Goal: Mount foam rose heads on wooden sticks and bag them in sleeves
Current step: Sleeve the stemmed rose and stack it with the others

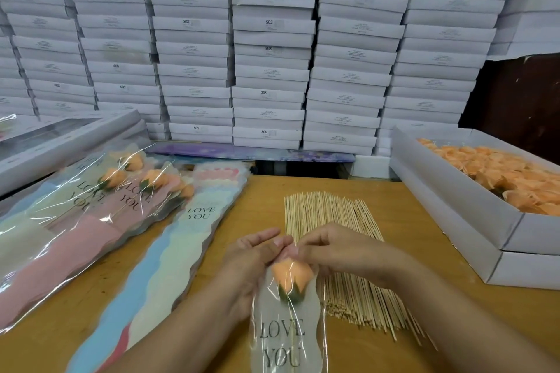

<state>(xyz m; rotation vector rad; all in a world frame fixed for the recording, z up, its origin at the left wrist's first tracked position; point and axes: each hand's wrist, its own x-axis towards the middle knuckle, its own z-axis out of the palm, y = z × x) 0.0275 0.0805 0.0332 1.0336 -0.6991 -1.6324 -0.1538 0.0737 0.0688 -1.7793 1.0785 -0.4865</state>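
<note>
An orange foam rose with green sepals sits inside a clear sleeve printed "LOVE YOU", its stick running down behind the lettering. My left hand holds the sleeve's left side near the top. My right hand pinches the sleeve's top edge just above the rose. A pile of wooden sticks lies on the table behind and under my right hand. Loose orange rose heads fill a white box at the right.
Bagged roses lie on a pile of sleeves at the left. A stack of empty pastel sleeves lies beside them. The white box sits on another box at the right edge. Stacked white cartons wall off the back.
</note>
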